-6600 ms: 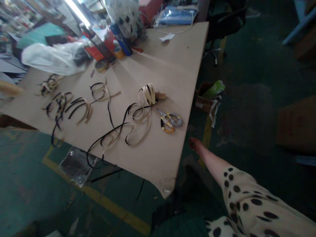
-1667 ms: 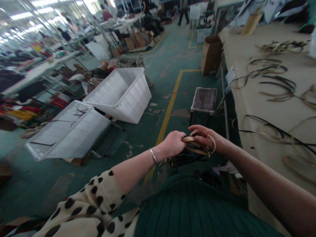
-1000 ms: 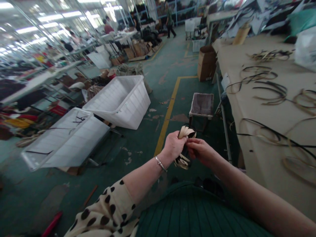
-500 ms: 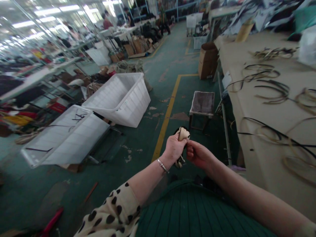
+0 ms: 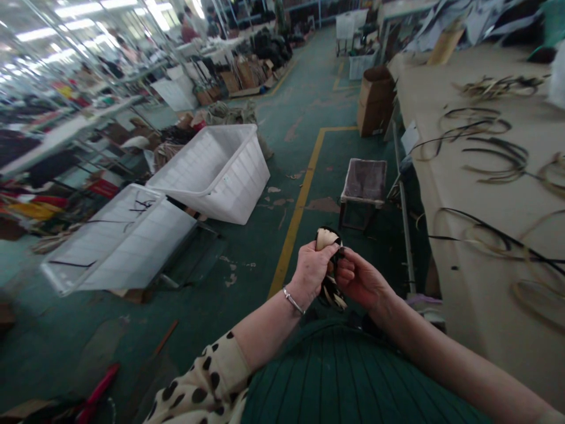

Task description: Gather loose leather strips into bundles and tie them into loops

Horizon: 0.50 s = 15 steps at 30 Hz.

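Note:
In front of my body, my left hand is closed round a looped bundle of black and cream strips. Part of the bundle curls above the thumb, and its lower ends hang below the fingers. My right hand is closed against the right side of the bundle, its thumb and forefinger pinching a dark strip there. The two hands almost touch at the fingertips. What the curled fingers of my right hand cover is hidden.
A long table with loose black and tan strips runs along the right. Ahead stands a low stool, with a cardboard box beyond. Large white bins are at left. A yellow line marks the green floor.
My right hand has shifted slightly down beside the bundle, and more of the hanging strip ends now show below my left hand. The view has tilted slightly downward.

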### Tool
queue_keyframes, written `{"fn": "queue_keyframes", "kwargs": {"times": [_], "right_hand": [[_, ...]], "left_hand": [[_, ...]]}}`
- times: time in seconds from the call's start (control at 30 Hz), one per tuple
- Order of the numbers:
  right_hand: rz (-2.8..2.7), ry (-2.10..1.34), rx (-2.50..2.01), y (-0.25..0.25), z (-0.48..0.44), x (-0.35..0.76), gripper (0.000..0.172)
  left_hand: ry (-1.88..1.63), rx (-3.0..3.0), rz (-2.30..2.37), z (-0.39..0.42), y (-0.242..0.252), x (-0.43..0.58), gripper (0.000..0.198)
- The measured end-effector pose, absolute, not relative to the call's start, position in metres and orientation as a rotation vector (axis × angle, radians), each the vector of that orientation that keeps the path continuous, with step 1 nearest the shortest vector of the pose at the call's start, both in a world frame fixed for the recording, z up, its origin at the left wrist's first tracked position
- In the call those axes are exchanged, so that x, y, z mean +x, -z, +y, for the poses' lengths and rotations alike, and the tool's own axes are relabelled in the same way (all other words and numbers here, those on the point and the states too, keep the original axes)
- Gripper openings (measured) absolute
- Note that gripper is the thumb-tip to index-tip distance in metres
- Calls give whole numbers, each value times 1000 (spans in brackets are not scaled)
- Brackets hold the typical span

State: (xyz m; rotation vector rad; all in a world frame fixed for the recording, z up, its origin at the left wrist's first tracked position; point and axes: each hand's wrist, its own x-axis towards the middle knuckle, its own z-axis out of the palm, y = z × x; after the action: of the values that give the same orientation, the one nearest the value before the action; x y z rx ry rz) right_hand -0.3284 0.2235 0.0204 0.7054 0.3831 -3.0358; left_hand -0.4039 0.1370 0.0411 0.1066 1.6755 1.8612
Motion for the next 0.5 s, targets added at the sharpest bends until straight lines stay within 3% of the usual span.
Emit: {"fn": "queue_keyframes", "kwargs": {"times": [0.37, 0.5], "right_hand": [[963, 2511, 349, -29, 237, -302, 35], [1604, 2195, 323, -53, 256, -277, 34]], "left_hand": [[-1794, 141, 1740, 126, -29, -413, 19], [-1855, -45, 1878, 117, -12, -436, 19]]}}
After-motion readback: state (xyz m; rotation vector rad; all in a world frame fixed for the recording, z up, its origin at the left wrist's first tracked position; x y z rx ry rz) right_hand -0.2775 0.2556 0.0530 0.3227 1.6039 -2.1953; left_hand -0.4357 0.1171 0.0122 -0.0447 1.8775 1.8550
